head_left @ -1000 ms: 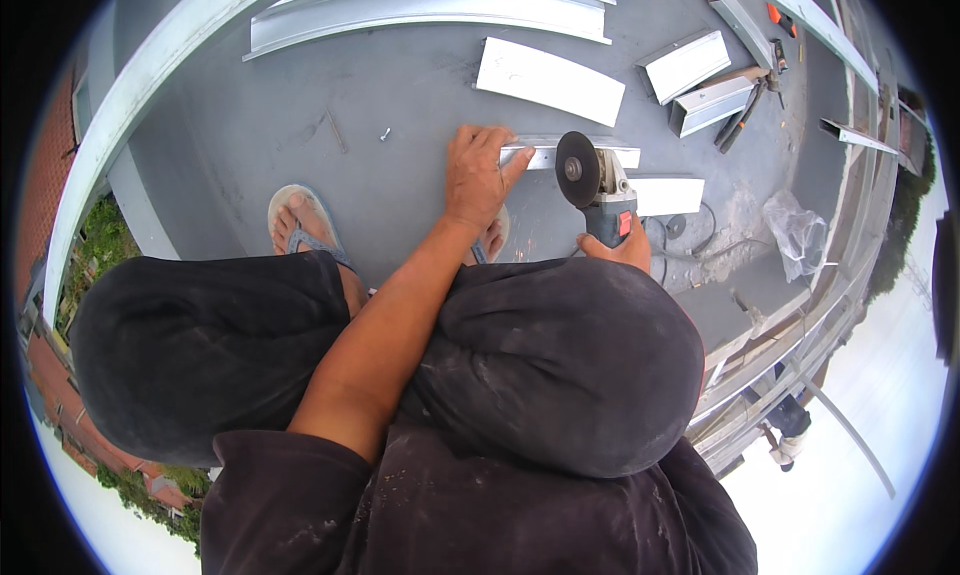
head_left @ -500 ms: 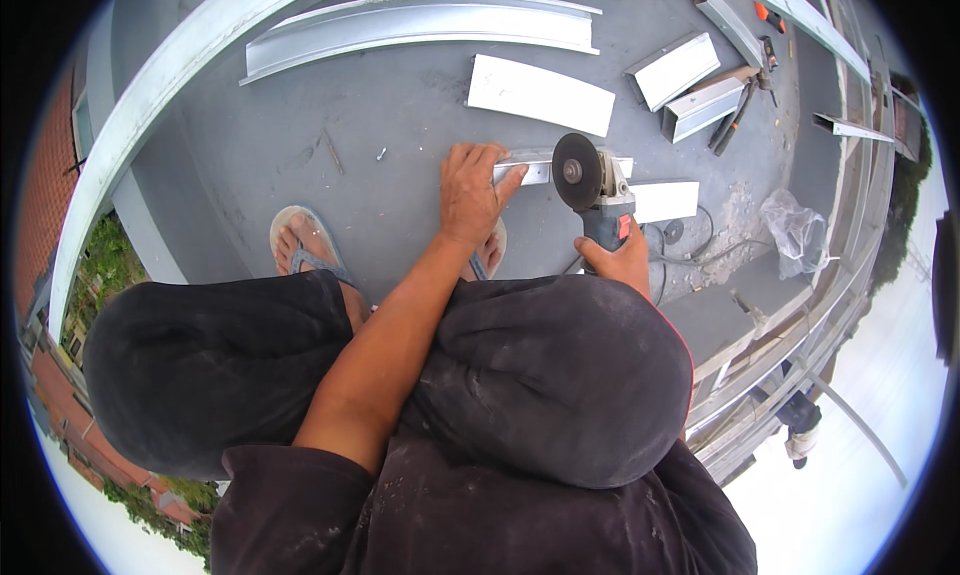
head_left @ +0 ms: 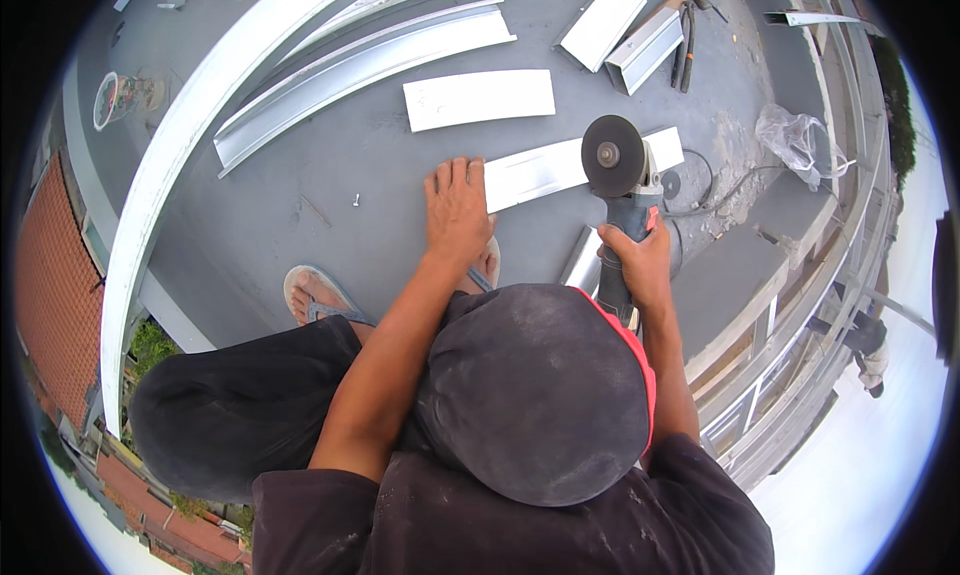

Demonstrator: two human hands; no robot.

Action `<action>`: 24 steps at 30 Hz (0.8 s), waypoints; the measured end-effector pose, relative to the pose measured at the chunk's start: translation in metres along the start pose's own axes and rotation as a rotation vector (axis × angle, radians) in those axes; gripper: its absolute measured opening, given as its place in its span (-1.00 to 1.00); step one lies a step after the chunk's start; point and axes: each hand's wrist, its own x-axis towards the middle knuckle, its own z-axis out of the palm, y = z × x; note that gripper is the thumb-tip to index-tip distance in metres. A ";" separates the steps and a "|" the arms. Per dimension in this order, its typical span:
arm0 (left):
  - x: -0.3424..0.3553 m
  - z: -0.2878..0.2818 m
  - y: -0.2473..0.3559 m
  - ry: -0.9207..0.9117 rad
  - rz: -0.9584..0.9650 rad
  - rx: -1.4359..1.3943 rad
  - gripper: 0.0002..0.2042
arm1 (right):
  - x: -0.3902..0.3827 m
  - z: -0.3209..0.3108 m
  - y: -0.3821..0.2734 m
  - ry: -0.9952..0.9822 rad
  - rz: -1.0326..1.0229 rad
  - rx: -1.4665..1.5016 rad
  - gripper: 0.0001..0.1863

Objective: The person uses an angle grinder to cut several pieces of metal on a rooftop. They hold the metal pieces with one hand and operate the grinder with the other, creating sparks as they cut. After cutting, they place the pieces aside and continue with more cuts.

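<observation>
A pale metal channel piece (head_left: 535,175) lies across the grey floor, broad white face upward. My left hand (head_left: 455,207) grips its left end, fingers bent over it. My right hand (head_left: 643,260) is wrapped round the dark body of an angle grinder (head_left: 628,220), its red switch showing beside my thumb. The grinder's black disc (head_left: 613,155) stands over the right part of the piece; whether it touches the metal I cannot tell. Another short silver section (head_left: 580,258) lies just left of the grinder body. My sandalled feet are behind my left hand and wrist.
Several cut channels (head_left: 480,100) and hand tools (head_left: 685,45) lie at the back. A long white curved beam (head_left: 175,145) crosses the left. A power cord (head_left: 705,205) and plastic bag (head_left: 790,145) are at the right. Another person (head_left: 868,350) is beyond the railing (head_left: 760,375).
The view has shifted and turned. The piece under my left hand now shows a broad white face instead of a narrow side. My right hand and the grinder sit farther right in the view.
</observation>
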 end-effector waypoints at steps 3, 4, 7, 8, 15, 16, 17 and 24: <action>-0.007 0.003 0.008 0.039 -0.044 -0.149 -0.04 | -0.011 -0.010 0.011 0.057 -0.003 0.029 -0.51; -0.012 0.007 0.013 0.060 -0.084 -0.166 -0.04 | -0.012 -0.012 0.014 0.080 -0.010 0.037 -0.50; -0.018 -0.001 0.033 -0.065 -0.087 -0.119 -0.05 | -0.019 -0.024 0.025 0.146 -0.025 -0.020 -0.43; -0.016 -0.005 0.039 -0.134 -0.069 -0.085 -0.06 | -0.022 -0.028 0.029 0.162 -0.029 -0.030 -0.40; -0.017 0.015 0.033 -0.238 -0.113 -0.102 -0.31 | -0.034 -0.025 0.072 0.164 -0.002 -0.236 -0.44; -0.015 0.004 0.043 -0.283 -0.183 -0.117 -0.36 | -0.039 -0.024 0.074 0.151 0.020 -0.287 -0.41; -0.016 -0.001 0.049 -0.327 -0.254 -0.131 -0.41 | -0.043 -0.023 0.076 0.131 0.060 -0.309 -0.38; -0.014 0.003 0.045 -0.230 -0.196 -0.260 -0.45 | -0.041 -0.006 0.091 -0.001 0.166 -0.327 -0.21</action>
